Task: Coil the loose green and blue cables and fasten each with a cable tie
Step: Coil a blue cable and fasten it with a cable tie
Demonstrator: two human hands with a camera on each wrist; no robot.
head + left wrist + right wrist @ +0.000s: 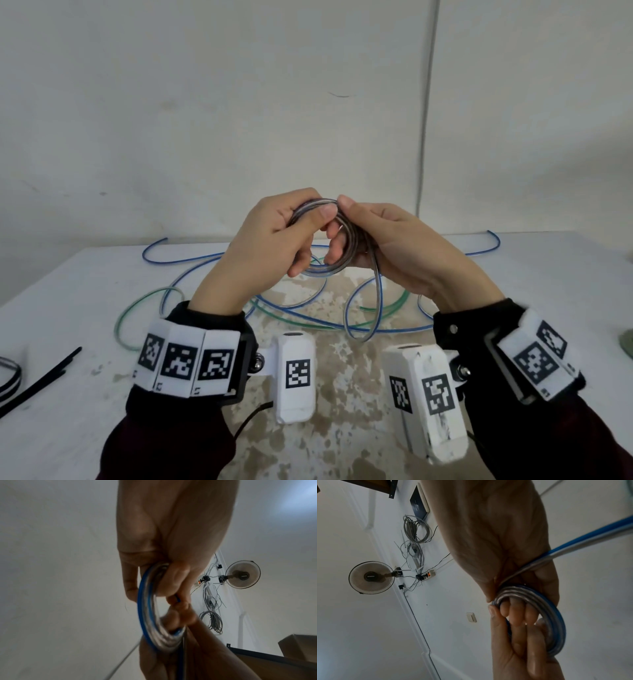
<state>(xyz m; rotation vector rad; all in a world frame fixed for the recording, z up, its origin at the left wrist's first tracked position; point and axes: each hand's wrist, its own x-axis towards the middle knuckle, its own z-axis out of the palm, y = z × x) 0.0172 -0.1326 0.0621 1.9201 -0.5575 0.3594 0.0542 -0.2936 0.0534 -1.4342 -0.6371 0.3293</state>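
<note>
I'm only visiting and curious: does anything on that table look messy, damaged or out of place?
Yes. Blue cable and green cable sprawl tangled across the table, whose surface is worn into brownish patches at the middle. Both hands hold a tidy blue coil.

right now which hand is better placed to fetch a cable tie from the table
Left. The cable ties lie at the table's left edge, nearer the left hand; the right hand could keep its grip on the blue coil.

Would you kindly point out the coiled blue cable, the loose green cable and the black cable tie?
Coiled blue cable [337, 265]: head view, coil's lower arc.
Loose green cable [120, 320]: head view, left loop on table.
Black cable tie [51, 370]: head view, mid-strap.
</note>
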